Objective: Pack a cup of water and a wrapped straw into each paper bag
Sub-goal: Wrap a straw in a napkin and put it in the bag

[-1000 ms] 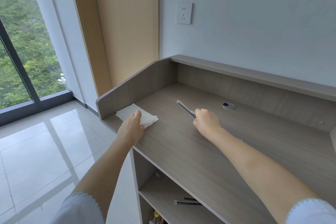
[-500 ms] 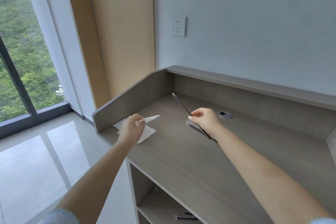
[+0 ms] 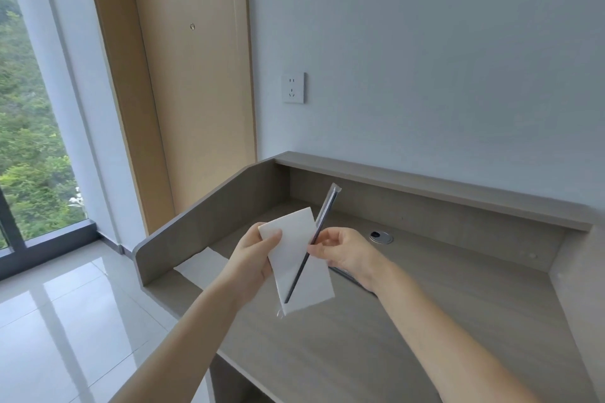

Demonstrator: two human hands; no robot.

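Left hand (image 3: 252,263) gripped white bag (image 3: 299,258), unprinted. Right hand (image 3: 343,250) pinched wrapped straw (image 3: 319,232), its lower end inside. More straws (image 3: 348,275) lay half-hidden behind wrist.

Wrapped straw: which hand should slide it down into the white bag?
Right. The right hand already pinches the wrapped straw against the white bag; the left hand is holding that bag.

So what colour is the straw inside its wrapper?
Black, inside a clear wrapper; the wrapped straw shows best in the head view.
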